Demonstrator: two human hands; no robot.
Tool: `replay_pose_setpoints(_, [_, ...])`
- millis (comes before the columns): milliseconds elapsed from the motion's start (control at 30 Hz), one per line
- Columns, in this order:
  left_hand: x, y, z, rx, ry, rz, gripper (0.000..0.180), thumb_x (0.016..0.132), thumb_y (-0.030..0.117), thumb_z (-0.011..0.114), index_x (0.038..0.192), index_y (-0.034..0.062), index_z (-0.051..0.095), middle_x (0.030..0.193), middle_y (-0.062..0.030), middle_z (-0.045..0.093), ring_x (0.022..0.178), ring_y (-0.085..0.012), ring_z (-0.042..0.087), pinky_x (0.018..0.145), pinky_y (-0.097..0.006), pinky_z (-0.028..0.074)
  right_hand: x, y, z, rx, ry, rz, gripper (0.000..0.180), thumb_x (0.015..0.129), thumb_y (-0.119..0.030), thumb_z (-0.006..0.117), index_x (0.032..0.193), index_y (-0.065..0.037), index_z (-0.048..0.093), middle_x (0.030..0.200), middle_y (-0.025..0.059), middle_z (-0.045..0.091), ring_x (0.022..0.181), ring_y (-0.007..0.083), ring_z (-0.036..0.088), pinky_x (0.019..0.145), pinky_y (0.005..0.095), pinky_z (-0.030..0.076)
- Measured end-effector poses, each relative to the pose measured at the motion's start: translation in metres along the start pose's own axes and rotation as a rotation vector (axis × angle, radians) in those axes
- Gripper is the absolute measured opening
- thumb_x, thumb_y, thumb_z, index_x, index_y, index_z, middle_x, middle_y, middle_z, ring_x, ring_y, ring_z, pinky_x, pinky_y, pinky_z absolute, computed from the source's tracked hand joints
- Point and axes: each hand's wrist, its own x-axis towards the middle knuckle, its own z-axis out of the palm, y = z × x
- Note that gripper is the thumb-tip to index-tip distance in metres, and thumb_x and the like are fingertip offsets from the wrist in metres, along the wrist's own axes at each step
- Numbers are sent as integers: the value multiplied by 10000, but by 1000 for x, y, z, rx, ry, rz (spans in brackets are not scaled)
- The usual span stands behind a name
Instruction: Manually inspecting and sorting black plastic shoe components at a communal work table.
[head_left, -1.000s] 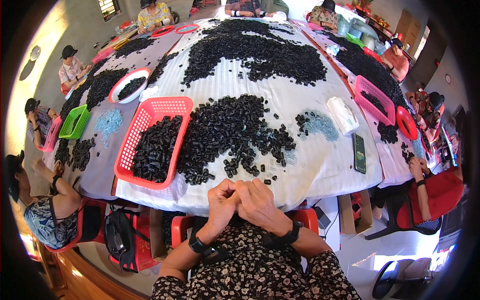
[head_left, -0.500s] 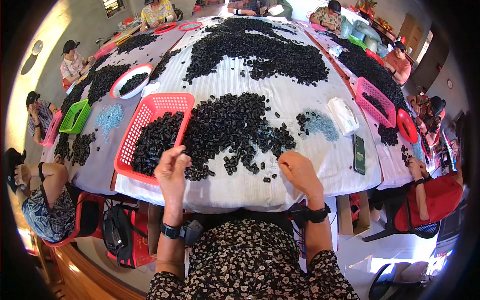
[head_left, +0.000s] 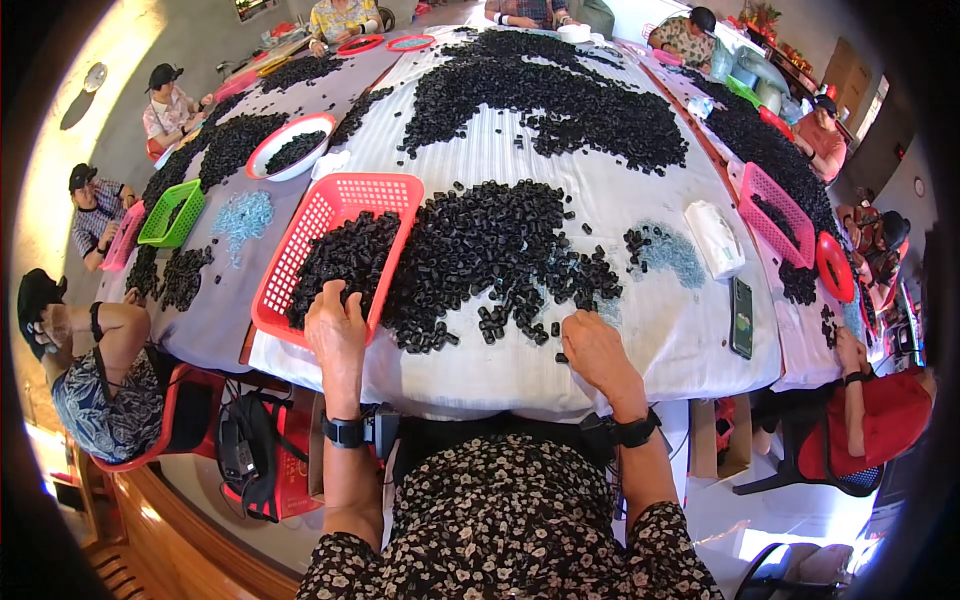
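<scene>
While black pieces [head_left: 352, 250] lie heaped in the red basket [head_left: 300, 240], at the left of a loose pile [head_left: 470, 255] of the same kind, the left hand [head_left: 336, 318] reaches over its front rim, fingers bent and slightly apart; whether they grip a piece I cannot tell. The right hand [head_left: 592, 345] is low by the pile's near edge, fingers curled narrowly, a stray piece [head_left: 562, 357] just beside the thumb; its grip is hidden too. Leaning on the rim could tip the basket and spill it, and a careless sweep could push strays off the white cloth [head_left: 500, 390]. Pale blue scraps [head_left: 672, 255] touch some pieces, so a hasty scoop could mix them. Farther right lies a phone [head_left: 741, 318].
</scene>
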Motion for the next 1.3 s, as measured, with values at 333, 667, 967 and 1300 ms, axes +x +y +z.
replay_pose_setpoints(333, [-22,78,4,-421,-211,386,241,696,-27,656,926,38,628,903,-125,603,858,-307,571,746,-386,475,7,-5,-47,648,184,322,83,781,9,561,799,-25,487,716,57,492,575,138,446,539,264,396])
replay_pose_setpoints(667, [-93,156,87,-385,-509,911,150,677,83,586,808,17,553,771,-105,492,712,-255,498,634,-365,427,5,-11,-72,663,424,172,123,789,48,555,896,-10,570,817,60,512,675,121,492,593,244,408])
replay_pose_setpoints(967, [-67,142,48,-963,-916,62,144,845,-27,534,978,13,571,903,-92,620,823,-147,600,706,-261,485,4,-22,-63,953,316,313,79,822,3,580,899,-13,586,801,24,538,667,83,483,592,235,406])
replay_pose_setpoints(1300, [-62,129,-1,-1520,-930,-327,133,898,81,560,993,-10,585,850,-54,630,751,-101,572,705,-242,473,-3,-59,-70,1268,17,248,87,828,-10,593,907,-15,555,789,-24,534,658,24,487,560,185,410])
